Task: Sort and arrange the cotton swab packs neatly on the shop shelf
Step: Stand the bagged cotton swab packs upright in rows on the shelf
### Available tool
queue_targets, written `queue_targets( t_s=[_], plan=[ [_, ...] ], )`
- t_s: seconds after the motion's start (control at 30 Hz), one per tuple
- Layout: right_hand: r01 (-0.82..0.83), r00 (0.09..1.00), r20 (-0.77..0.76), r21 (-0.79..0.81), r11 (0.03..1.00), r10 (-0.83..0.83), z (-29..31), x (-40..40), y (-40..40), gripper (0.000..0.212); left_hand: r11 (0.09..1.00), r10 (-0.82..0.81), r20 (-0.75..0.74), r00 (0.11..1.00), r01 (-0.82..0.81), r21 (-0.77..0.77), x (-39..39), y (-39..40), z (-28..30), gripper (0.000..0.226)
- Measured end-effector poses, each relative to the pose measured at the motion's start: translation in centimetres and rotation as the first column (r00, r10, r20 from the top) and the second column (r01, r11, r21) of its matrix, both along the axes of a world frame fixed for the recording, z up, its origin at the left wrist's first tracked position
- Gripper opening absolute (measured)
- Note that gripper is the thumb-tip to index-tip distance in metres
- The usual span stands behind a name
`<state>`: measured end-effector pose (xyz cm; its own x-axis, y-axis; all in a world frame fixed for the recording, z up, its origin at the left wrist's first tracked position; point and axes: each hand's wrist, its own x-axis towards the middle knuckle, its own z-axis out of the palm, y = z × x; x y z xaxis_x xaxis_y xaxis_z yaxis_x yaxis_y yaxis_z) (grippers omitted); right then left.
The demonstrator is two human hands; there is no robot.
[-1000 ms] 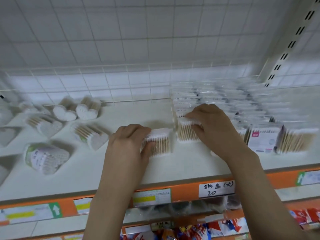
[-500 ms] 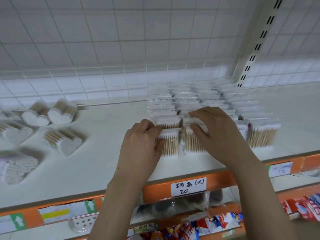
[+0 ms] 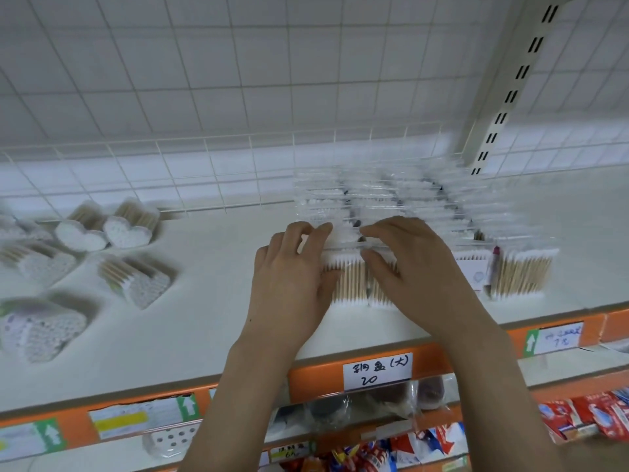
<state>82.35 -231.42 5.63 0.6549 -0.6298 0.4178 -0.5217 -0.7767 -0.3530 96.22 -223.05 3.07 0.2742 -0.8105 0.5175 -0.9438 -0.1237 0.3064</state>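
Clear flat packs of wooden-stick cotton swabs stand in rows point(image 3: 401, 206) on the white shelf point(image 3: 204, 318). My left hand point(image 3: 292, 281) grips the front left pack point(image 3: 350, 284), thumb on its face and fingers over its top. Beside it, my right hand point(image 3: 418, 270) grips the neighbouring front pack point(image 3: 381, 294) the same way. The two packs stand side by side, touching. More upright packs point(image 3: 520, 277) continue the front row to the right. Heart-shaped swab packs point(image 3: 126, 229) lie loose on the left part of the shelf.
A white wire grid point(image 3: 204, 172) backs the shelf, with a slotted upright post point(image 3: 503, 107) at the right. The orange front rail point(image 3: 316, 379) carries price labels. A lower shelf holds red snack packets point(image 3: 595, 413) and bagged goods.
My left hand has slid its pack rightward until it meets the pack under my right hand. The view has shifted, so the rows sit more to the middle.
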Motion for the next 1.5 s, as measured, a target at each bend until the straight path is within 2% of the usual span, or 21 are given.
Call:
queue_targets(
  t_s=[0.27, 0.63, 1.07, 1.37, 1.5],
  plan=[
    [-0.089, 0.996, -0.006, 0.015, 0.996, 0.089, -0.1, 5.9, 2.7, 0.025, 0.984, 0.176, 0.020, 0.984, -0.177, 0.026, 5.4, 5.4, 1.3, 0.044],
    [-0.272, 0.958, -0.074, 0.069, 0.960, 0.277, -1.3, 18.3, 13.1, 0.028, 0.891, 0.450, -0.020, 0.893, -0.447, 0.086, 17.3, 19.6, 0.7, 0.028],
    [-0.338, 0.939, -0.018, 0.115, 0.934, 0.342, -1.0, 31.1, 24.8, 0.028, 0.894, 0.445, -0.111, 0.889, -0.436, 0.101, 29.8, 32.5, 1.6, 0.027],
    [-0.399, 0.914, -0.020, 0.139, 0.906, 0.406, -1.3, 34.6, 27.4, 0.027, 0.858, 0.514, -0.133, 0.847, -0.505, 0.095, 32.3, 35.9, 1.7, 0.023],
    [-0.422, 0.904, -0.005, 0.151, 0.894, 0.428, -1.8, 35.0, 27.9, 0.023, 0.840, 0.543, -0.089, 0.835, -0.537, 0.082, 32.5, 37.2, 1.5, 0.020]
  ],
)
